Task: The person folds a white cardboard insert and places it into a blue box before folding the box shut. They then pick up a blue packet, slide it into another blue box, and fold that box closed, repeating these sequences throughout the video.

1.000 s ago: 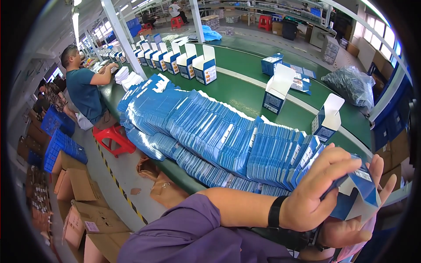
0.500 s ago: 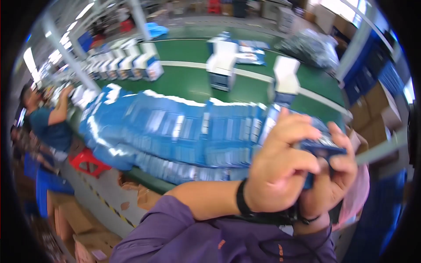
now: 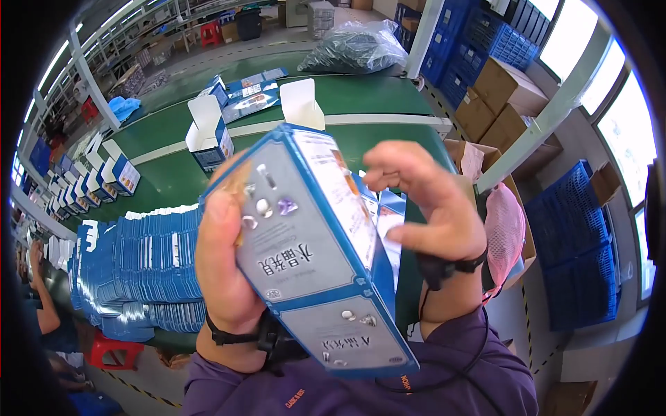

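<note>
left hand (image 3: 226,277) grips blue-grey carton (image 3: 305,222), fingers clamped; printed panels (image 3: 347,336) now turned into view; right hand (image 3: 438,218) beside it, fingers apart.

Packing workshop, green bench (image 3: 163,170), flat cartons (image 3: 146,249), blue crates (image 3: 574,284)

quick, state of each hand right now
Left hand: holding a blue-and-grey rectangular cardboard box.
Right hand: open, fingers curved, beside the box; contact cannot be told.
</note>
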Available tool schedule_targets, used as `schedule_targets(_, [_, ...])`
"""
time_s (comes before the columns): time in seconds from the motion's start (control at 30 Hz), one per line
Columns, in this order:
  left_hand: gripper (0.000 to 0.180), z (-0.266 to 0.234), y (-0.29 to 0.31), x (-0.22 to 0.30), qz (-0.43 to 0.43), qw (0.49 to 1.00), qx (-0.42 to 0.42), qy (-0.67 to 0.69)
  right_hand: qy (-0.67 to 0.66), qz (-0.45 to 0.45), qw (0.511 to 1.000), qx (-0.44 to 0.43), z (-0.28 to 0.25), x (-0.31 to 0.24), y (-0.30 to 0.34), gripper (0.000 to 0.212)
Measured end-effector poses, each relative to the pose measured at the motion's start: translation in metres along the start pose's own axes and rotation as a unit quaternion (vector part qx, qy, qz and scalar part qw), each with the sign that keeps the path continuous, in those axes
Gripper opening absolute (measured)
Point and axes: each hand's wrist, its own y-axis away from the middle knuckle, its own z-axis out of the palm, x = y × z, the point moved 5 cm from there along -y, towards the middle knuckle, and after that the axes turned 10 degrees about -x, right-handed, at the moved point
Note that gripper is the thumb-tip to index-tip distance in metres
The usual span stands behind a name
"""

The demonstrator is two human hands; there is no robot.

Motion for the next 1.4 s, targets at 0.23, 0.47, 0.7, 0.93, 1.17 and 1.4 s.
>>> schedule_targets(0.23, [0.066,-0.009,-0.003,0.021,0.141,0.981,0.012,-0.13,0.293,0.267,0.881,0.259,-0.075,0.06,-0.025,0.032])
schedule_targets(0.47, [0.068,0.001,0.003,0.022,0.184,0.962,-0.009,-0.203,0.643,0.383,0.66,-0.064,-0.153,0.236,-0.051,0.04])
schedule_targets(0.7, [0.062,-0.008,-0.002,0.026,0.204,0.955,-0.014,-0.217,0.417,0.469,0.777,0.046,-0.121,0.198,0.003,0.062])
schedule_targets(0.93, [0.057,0.01,-0.005,-0.001,0.077,0.957,-0.076,-0.271,0.455,0.305,0.811,0.205,-0.081,0.166,0.089,0.033])
schedule_targets(1.17, [0.081,0.038,0.021,-0.049,0.133,0.774,-0.076,-0.615,0.28,0.032,0.895,0.347,-0.015,-0.012,0.036,0.016])
schedule_targets(1.4, [0.085,0.023,-0.008,-0.058,0.116,0.852,-0.273,-0.43,0.328,-0.085,0.92,0.195,0.051,-0.048,0.009,0.038])
